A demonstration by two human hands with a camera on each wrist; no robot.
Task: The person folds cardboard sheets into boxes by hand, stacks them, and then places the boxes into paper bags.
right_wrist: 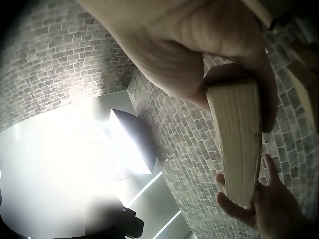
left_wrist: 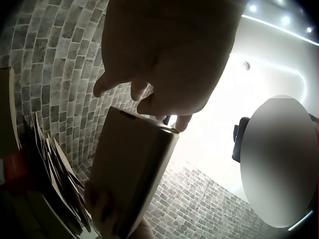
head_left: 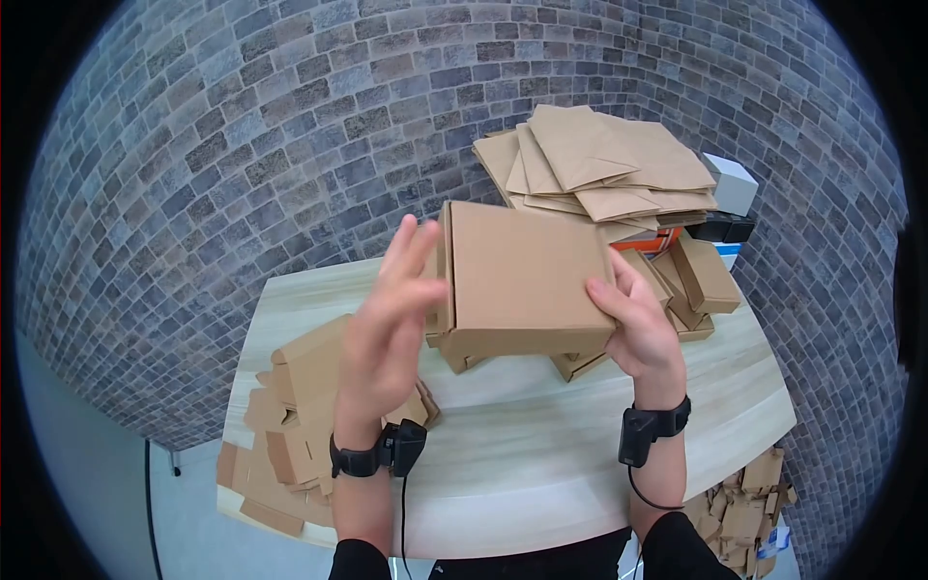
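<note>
Right hand (head_left: 643,329) and left hand (head_left: 382,333), above the pale wood-grain counter (head_left: 522,445): the former grips a brown rectangular cardboard box (head_left: 527,271); the latter is spread beside its left end, contact uncertain. Folding appears nearly finished; the next move probably calls for pressing that end flush.

Head vw: L hand (head_left: 380,333) blurry, R hand (head_left: 646,327) partly behind box (head_left: 532,271)

The table (head_left: 522,464), piled brown packaging (head_left: 633,155) and flattened cardboard cartons (head_left: 317,372) suggest a packing workspace.
</note>
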